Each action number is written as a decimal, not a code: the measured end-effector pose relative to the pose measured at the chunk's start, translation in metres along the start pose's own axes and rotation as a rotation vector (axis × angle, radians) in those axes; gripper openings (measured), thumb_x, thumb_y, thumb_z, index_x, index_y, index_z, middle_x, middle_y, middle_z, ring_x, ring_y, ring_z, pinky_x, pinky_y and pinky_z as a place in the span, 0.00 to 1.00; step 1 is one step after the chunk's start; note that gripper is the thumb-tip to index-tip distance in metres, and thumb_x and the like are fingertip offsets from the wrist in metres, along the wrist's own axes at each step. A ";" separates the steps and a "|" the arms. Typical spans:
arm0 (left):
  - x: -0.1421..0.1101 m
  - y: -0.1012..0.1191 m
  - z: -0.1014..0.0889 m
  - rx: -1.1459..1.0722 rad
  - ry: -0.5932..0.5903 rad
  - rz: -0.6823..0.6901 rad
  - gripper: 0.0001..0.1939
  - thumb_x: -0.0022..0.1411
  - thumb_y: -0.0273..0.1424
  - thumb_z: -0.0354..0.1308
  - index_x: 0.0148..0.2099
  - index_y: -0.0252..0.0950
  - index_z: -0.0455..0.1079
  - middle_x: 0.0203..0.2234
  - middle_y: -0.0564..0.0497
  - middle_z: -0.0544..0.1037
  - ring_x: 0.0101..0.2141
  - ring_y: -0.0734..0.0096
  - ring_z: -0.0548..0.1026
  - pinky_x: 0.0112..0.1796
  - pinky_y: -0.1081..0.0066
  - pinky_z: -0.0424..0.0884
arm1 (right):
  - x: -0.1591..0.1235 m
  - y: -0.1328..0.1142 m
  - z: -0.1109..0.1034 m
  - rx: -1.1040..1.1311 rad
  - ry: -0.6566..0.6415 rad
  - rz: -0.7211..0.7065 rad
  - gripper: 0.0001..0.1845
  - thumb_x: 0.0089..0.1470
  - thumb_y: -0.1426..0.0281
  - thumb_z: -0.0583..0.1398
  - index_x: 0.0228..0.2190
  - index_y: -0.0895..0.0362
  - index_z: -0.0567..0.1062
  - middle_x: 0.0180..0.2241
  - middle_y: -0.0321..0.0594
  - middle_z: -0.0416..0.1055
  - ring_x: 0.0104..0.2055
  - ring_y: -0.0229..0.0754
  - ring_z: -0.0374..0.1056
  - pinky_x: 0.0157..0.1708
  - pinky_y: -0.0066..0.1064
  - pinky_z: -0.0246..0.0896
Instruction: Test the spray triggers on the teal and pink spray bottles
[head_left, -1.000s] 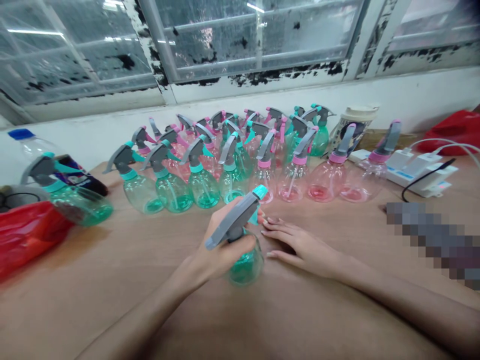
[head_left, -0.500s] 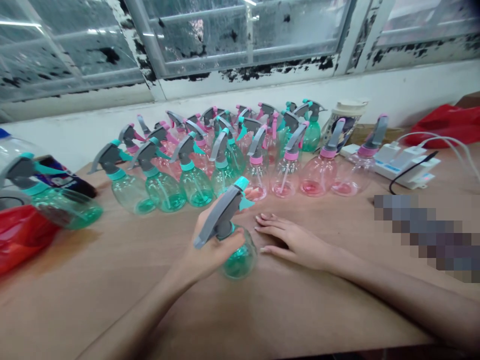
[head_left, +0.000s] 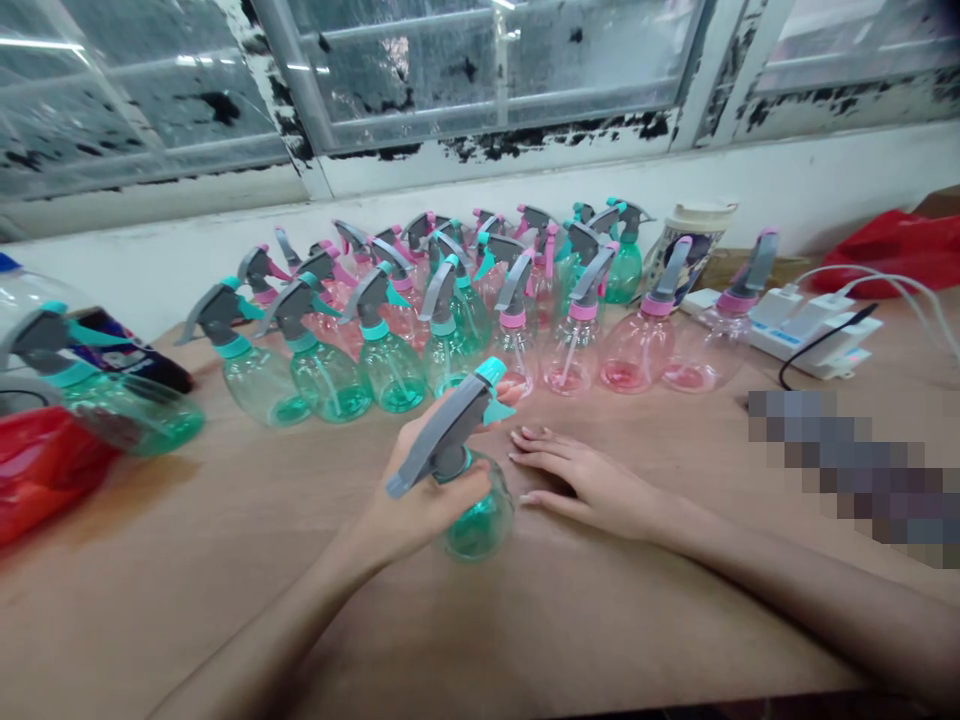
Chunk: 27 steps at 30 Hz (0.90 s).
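Clear green round-bodied plastic spray bottle (head_left: 480,535) in the left hand (head_left: 420,505), nozzle between one and two o'clock

On a clock face centred on this bottle, twelve being away from the person, its grey trigger head (head_left: 448,425) slants from eight toward half past one, ending in a turquoise nozzle cap (head_left: 490,371). The long axis runs from the neck near eleven to the base near five; whether this is true tilt or only the viewing angle cannot be told. The bottle is low over the brown wooden table (head_left: 525,630), its base apparently on it.

The left hand is wrapped around the neck, thumb across the near side, fingers partly hidden behind the head. At three o'clock, just beside the bottle, the right hand (head_left: 592,483) lies palm down on the table, loosely spread, fingers toward ten.

Green spray bottles (head_left: 397,385) line the front row from ten to half past eleven, pink ones (head_left: 634,355) from half past twelve to two.
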<state>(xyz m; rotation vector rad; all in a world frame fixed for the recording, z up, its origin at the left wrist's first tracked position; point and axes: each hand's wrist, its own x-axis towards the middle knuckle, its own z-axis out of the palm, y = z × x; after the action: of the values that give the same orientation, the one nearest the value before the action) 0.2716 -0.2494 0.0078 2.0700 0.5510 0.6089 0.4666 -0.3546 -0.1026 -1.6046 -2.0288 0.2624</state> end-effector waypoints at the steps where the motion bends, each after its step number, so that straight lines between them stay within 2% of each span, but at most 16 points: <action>1: 0.000 0.000 0.000 -0.003 -0.003 -0.009 0.14 0.49 0.33 0.55 0.41 0.38 0.65 0.33 0.49 0.74 0.31 0.63 0.74 0.32 0.65 0.72 | 0.000 0.000 0.000 -0.001 -0.001 0.002 0.30 0.62 0.53 0.55 0.59 0.57 0.67 0.63 0.48 0.60 0.67 0.51 0.53 0.65 0.50 0.49; 6: 0.000 -0.002 0.000 0.018 -0.025 -0.014 0.17 0.49 0.33 0.55 0.44 0.39 0.67 0.27 0.53 0.73 0.24 0.68 0.70 0.28 0.67 0.69 | 0.001 -0.001 -0.001 -0.025 -0.023 0.007 0.32 0.62 0.52 0.53 0.59 0.60 0.67 0.63 0.49 0.60 0.67 0.51 0.52 0.65 0.49 0.49; 8: 0.000 -0.002 0.000 0.035 -0.004 -0.009 0.17 0.50 0.33 0.55 0.44 0.39 0.67 0.28 0.52 0.73 0.24 0.68 0.70 0.28 0.67 0.69 | 0.001 -0.001 0.000 -0.027 -0.021 0.005 0.32 0.62 0.52 0.53 0.59 0.61 0.67 0.63 0.49 0.60 0.67 0.51 0.53 0.65 0.49 0.50; 10: -0.001 -0.001 0.001 0.049 0.029 0.000 0.18 0.52 0.32 0.54 0.47 0.39 0.67 0.32 0.50 0.75 0.27 0.66 0.72 0.30 0.66 0.70 | 0.000 -0.001 0.000 -0.019 -0.010 0.002 0.31 0.62 0.53 0.54 0.59 0.60 0.67 0.63 0.49 0.60 0.66 0.51 0.53 0.65 0.49 0.50; 14: -0.002 0.000 0.002 0.027 0.049 0.008 0.21 0.53 0.32 0.55 0.51 0.39 0.65 0.39 0.47 0.75 0.40 0.58 0.75 0.36 0.64 0.72 | -0.001 0.000 0.001 0.010 0.011 -0.002 0.29 0.62 0.54 0.56 0.59 0.56 0.68 0.63 0.47 0.60 0.66 0.51 0.53 0.64 0.49 0.51; 17: -0.002 -0.001 0.002 0.009 0.057 0.016 0.18 0.52 0.31 0.55 0.47 0.39 0.66 0.38 0.49 0.75 0.40 0.59 0.76 0.37 0.64 0.72 | -0.001 0.001 0.001 0.015 0.013 -0.002 0.29 0.62 0.54 0.56 0.59 0.55 0.67 0.63 0.46 0.61 0.66 0.51 0.54 0.64 0.49 0.51; 21: -0.001 -0.001 0.001 0.010 0.058 0.065 0.13 0.50 0.26 0.54 0.40 0.40 0.67 0.34 0.52 0.74 0.34 0.67 0.74 0.38 0.67 0.72 | -0.001 0.001 0.001 0.001 0.003 -0.008 0.29 0.62 0.54 0.55 0.58 0.57 0.68 0.62 0.48 0.62 0.66 0.51 0.54 0.64 0.49 0.51; 25: -0.002 0.003 -0.001 -0.005 0.052 0.093 0.11 0.48 0.25 0.51 0.37 0.40 0.68 0.34 0.53 0.74 0.32 0.69 0.72 0.35 0.69 0.69 | -0.001 0.000 0.000 0.005 0.011 -0.011 0.29 0.62 0.55 0.56 0.58 0.56 0.68 0.62 0.48 0.63 0.66 0.51 0.55 0.64 0.49 0.52; 27: -0.003 0.004 -0.001 0.029 0.054 0.086 0.10 0.48 0.27 0.52 0.36 0.40 0.66 0.30 0.54 0.73 0.29 0.69 0.70 0.30 0.70 0.67 | -0.001 -0.001 0.000 0.009 0.015 -0.012 0.29 0.62 0.55 0.56 0.58 0.56 0.68 0.62 0.48 0.63 0.66 0.50 0.55 0.64 0.48 0.51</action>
<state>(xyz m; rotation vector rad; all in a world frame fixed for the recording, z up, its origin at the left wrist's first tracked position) 0.2690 -0.2521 0.0110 2.1180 0.5064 0.7126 0.4662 -0.3557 -0.1025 -1.5844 -2.0226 0.2537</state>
